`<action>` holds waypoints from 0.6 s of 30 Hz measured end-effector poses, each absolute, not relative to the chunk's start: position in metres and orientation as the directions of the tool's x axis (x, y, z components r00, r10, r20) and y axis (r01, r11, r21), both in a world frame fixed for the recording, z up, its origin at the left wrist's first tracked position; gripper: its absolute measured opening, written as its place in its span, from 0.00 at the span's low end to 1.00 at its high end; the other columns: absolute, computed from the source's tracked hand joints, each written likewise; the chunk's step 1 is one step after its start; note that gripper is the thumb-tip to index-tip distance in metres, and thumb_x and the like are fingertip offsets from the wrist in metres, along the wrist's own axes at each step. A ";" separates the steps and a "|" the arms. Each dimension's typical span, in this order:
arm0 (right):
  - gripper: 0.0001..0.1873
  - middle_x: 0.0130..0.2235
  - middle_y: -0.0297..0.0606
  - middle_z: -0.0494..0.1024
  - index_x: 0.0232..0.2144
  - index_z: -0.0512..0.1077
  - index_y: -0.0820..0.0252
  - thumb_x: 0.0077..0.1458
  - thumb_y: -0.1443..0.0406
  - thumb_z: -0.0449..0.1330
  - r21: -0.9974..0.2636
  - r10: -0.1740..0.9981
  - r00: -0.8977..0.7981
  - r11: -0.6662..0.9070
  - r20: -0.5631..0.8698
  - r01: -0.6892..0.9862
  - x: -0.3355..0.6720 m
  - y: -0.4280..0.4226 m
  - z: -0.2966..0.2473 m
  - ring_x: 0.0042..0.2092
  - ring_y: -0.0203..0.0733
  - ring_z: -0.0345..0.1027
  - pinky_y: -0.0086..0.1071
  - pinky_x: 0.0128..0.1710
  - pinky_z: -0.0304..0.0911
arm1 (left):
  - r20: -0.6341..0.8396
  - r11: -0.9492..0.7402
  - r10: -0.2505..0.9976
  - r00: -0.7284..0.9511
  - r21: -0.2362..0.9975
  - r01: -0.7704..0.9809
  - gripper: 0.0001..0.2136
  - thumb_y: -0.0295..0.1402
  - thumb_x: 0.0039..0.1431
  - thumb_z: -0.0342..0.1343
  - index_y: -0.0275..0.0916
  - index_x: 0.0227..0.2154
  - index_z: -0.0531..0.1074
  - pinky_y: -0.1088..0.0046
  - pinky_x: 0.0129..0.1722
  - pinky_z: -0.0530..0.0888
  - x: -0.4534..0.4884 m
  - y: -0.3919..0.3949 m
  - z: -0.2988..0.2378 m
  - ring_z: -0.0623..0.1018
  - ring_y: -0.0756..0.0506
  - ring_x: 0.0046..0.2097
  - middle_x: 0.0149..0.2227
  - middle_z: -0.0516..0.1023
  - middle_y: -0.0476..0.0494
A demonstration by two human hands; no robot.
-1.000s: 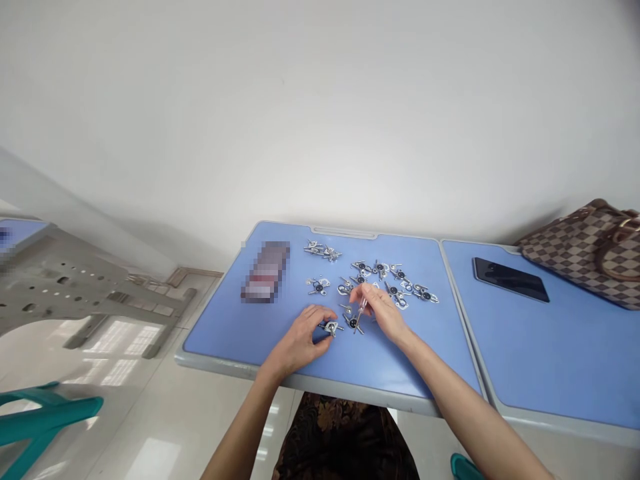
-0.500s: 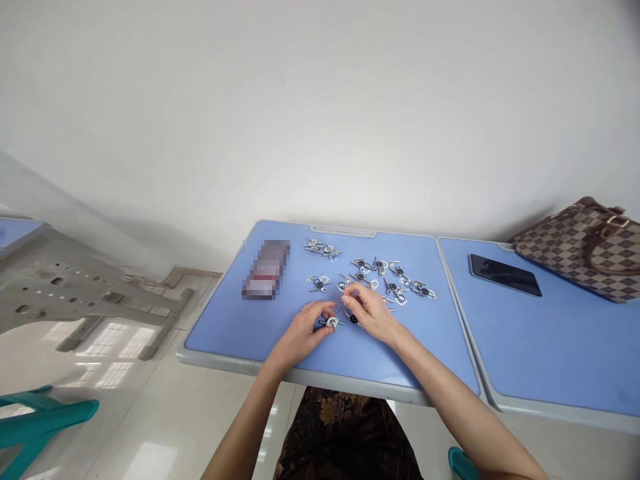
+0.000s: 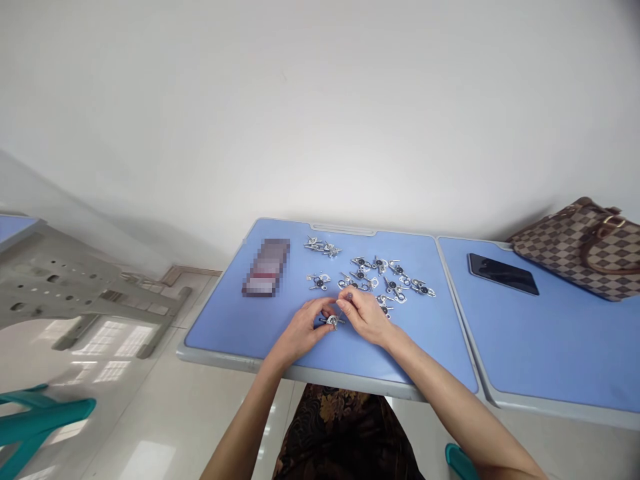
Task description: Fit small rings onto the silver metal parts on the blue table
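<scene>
My left hand [image 3: 304, 331] rests near the front of the blue desk, thumb and fingers closed around a small silver metal valve [image 3: 332, 321] with pipe stubs on its sides. My right hand [image 3: 366, 315] is closed on a slim screwdriver [image 3: 349, 296]. Its purplish handle end shows above the fingers, and the thin shaft points down at the valve; whether the tip touches it I cannot tell. Just beyond my right hand lie several loose valves with black round centres [image 3: 379, 265], with flat plates and rings among them. One similar valve set [image 3: 319, 283] sits apart to the left.
A small pile of silver metal parts [image 3: 323, 247] lies toward the back of the desk [image 3: 225, 327]. A blurred-out flat object [image 3: 266, 268] is at left. On the adjoining desk are a phone [image 3: 504, 274] and a checkered handbag [image 3: 583, 250]. A white wall stands behind.
My right hand has shifted slightly left and toward me, bringing the screwdriver more upright over the valve. My left hand holds the valve in nearly the same place.
</scene>
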State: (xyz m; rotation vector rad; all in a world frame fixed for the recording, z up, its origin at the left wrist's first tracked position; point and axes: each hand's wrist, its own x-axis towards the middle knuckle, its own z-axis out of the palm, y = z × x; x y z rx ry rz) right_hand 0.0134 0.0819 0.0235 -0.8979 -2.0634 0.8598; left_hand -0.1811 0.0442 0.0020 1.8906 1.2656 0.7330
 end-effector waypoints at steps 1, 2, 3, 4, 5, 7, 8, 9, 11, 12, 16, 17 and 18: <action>0.11 0.28 0.33 0.69 0.34 0.64 0.56 0.66 0.60 0.47 -0.776 0.788 -0.510 0.545 0.345 0.318 0.013 0.082 0.024 0.28 0.37 0.61 0.31 0.31 0.56 | 0.059 -0.246 0.935 0.351 0.819 0.518 0.20 0.28 0.57 0.56 0.44 0.52 0.66 0.63 0.51 0.70 -0.181 0.044 0.002 0.73 0.44 0.48 0.44 0.75 0.46; 0.10 0.28 0.34 0.69 0.34 0.64 0.56 0.66 0.60 0.47 -0.770 0.780 -0.519 0.555 0.350 0.315 0.012 0.081 0.025 0.29 0.37 0.62 0.32 0.32 0.57 | 0.061 -0.247 0.935 0.349 0.817 0.520 0.20 0.28 0.57 0.56 0.44 0.52 0.66 0.63 0.51 0.70 -0.181 0.044 0.001 0.73 0.44 0.48 0.45 0.75 0.46; 0.10 0.29 0.34 0.69 0.34 0.64 0.56 0.66 0.61 0.47 -0.765 0.772 -0.525 0.566 0.358 0.309 0.012 0.081 0.025 0.29 0.38 0.62 0.32 0.32 0.57 | 0.063 -0.248 0.936 0.346 0.815 0.523 0.20 0.28 0.56 0.56 0.44 0.53 0.66 0.63 0.51 0.70 -0.181 0.044 0.001 0.73 0.44 0.48 0.45 0.75 0.46; 0.10 0.30 0.35 0.69 0.34 0.64 0.56 0.66 0.61 0.47 -0.761 0.766 -0.527 0.574 0.368 0.303 0.012 0.081 0.026 0.30 0.38 0.63 0.32 0.33 0.57 | 0.065 -0.249 0.937 0.344 0.814 0.525 0.20 0.28 0.56 0.57 0.44 0.52 0.66 0.64 0.51 0.70 -0.181 0.045 0.001 0.73 0.44 0.48 0.45 0.75 0.46; 0.10 0.31 0.35 0.69 0.35 0.64 0.57 0.66 0.61 0.47 -0.759 0.764 -0.522 0.579 0.378 0.297 0.012 0.081 0.026 0.31 0.38 0.63 0.32 0.33 0.57 | 0.065 -0.249 0.937 0.342 0.813 0.526 0.20 0.28 0.56 0.57 0.44 0.52 0.66 0.64 0.51 0.70 -0.181 0.045 0.001 0.74 0.45 0.47 0.44 0.75 0.47; 0.10 0.31 0.35 0.69 0.35 0.64 0.56 0.67 0.61 0.47 -0.759 0.767 -0.509 0.581 0.391 0.293 0.013 0.082 0.026 0.31 0.38 0.63 0.32 0.33 0.58 | 0.064 -0.249 0.937 0.344 0.814 0.525 0.20 0.28 0.56 0.58 0.44 0.52 0.66 0.64 0.51 0.70 -0.181 0.045 0.000 0.74 0.45 0.47 0.43 0.75 0.48; 0.11 0.31 0.35 0.69 0.35 0.64 0.56 0.67 0.60 0.46 -0.760 0.770 -0.506 0.579 0.390 0.296 0.013 0.082 0.026 0.31 0.38 0.62 0.32 0.33 0.58 | 0.064 -0.249 0.936 0.345 0.814 0.525 0.20 0.28 0.56 0.58 0.44 0.52 0.66 0.64 0.51 0.70 -0.181 0.046 0.000 0.74 0.45 0.47 0.42 0.75 0.48; 0.11 0.31 0.35 0.69 0.35 0.64 0.56 0.67 0.60 0.46 -0.759 0.771 -0.506 0.578 0.386 0.301 0.013 0.082 0.025 0.30 0.38 0.62 0.32 0.32 0.57 | 0.064 -0.249 0.936 0.345 0.814 0.524 0.20 0.28 0.56 0.58 0.44 0.52 0.66 0.64 0.51 0.70 -0.181 0.046 0.000 0.74 0.45 0.47 0.42 0.75 0.48; 0.12 0.30 0.35 0.69 0.34 0.64 0.56 0.67 0.59 0.46 -0.754 0.768 -0.515 0.580 0.381 0.309 0.013 0.082 0.025 0.30 0.38 0.62 0.32 0.32 0.57 | 0.064 -0.249 0.937 0.345 0.815 0.524 0.21 0.29 0.56 0.58 0.44 0.53 0.66 0.64 0.51 0.70 -0.182 0.046 -0.001 0.74 0.45 0.47 0.43 0.75 0.47; 0.12 0.30 0.35 0.69 0.34 0.64 0.56 0.67 0.59 0.46 -0.751 0.767 -0.519 0.582 0.379 0.312 0.014 0.082 0.024 0.30 0.38 0.62 0.32 0.32 0.57 | 0.064 -0.248 0.937 0.344 0.814 0.525 0.21 0.29 0.56 0.58 0.44 0.53 0.66 0.63 0.51 0.70 -0.182 0.046 -0.001 0.74 0.45 0.47 0.43 0.75 0.47; 0.12 0.30 0.35 0.69 0.34 0.64 0.56 0.67 0.59 0.46 -0.745 0.768 -0.521 0.583 0.373 0.325 0.014 0.083 0.023 0.30 0.38 0.62 0.32 0.32 0.57 | 0.065 -0.247 0.937 0.342 0.817 0.522 0.21 0.29 0.56 0.58 0.44 0.53 0.66 0.64 0.51 0.70 -0.181 0.045 -0.001 0.74 0.45 0.47 0.42 0.75 0.47; 0.12 0.30 0.35 0.70 0.34 0.64 0.56 0.67 0.60 0.46 -0.744 0.768 -0.523 0.582 0.371 0.328 0.014 0.083 0.023 0.30 0.38 0.62 0.32 0.32 0.57 | 0.065 -0.247 0.937 0.343 0.818 0.520 0.21 0.29 0.56 0.58 0.44 0.53 0.66 0.63 0.51 0.70 -0.181 0.045 -0.001 0.74 0.44 0.47 0.42 0.75 0.47; 0.11 0.30 0.35 0.70 0.34 0.64 0.56 0.67 0.60 0.46 -0.742 0.766 -0.525 0.584 0.369 0.330 0.014 0.083 0.024 0.30 0.38 0.62 0.33 0.32 0.57 | 0.066 -0.247 0.937 0.343 0.818 0.519 0.21 0.29 0.56 0.58 0.44 0.53 0.66 0.63 0.51 0.70 -0.181 0.045 -0.001 0.74 0.44 0.47 0.43 0.75 0.47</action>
